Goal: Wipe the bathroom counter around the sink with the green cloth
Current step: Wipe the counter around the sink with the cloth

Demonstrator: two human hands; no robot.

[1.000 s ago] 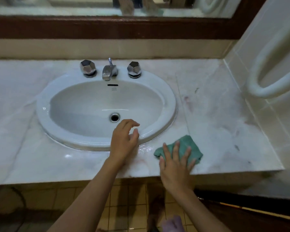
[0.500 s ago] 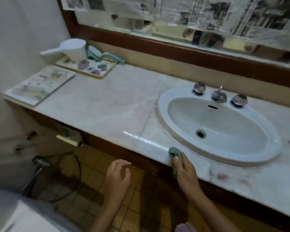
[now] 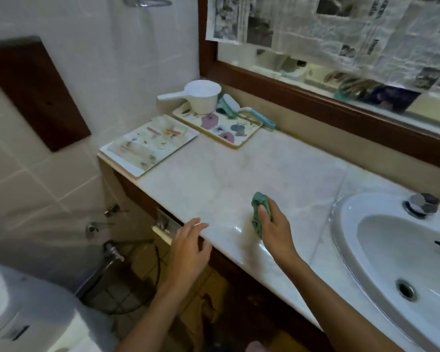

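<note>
Green and soft, the cloth [image 3: 259, 212] is bunched into a wad in the right hand [image 3: 273, 228], pressed on the marble counter [image 3: 226, 179] left of the sink [image 3: 396, 252], well inside the front edge. It looks light and limp, likely damp, so it should mould to the stone and slide easily on the glossy wet streak beside it. A flat palm over a spread cloth would probably cover more than this fist-like pinch, where the fingers close around the wad from above. The left hand [image 3: 188, 247] hovers open and empty, fingers loosely spread, just off the counter's front edge.

Half a second ago the cloth was at the counter's front lip, close to the sink rim; now it is farther left and deeper onto the slab. The view has swung left too, so the floral tray [image 3: 221, 128] with its white dipper [image 3: 201, 96] and the flat white tray [image 3: 148, 146] sit nearer the middle, and the sink is cut off at the right.
</note>
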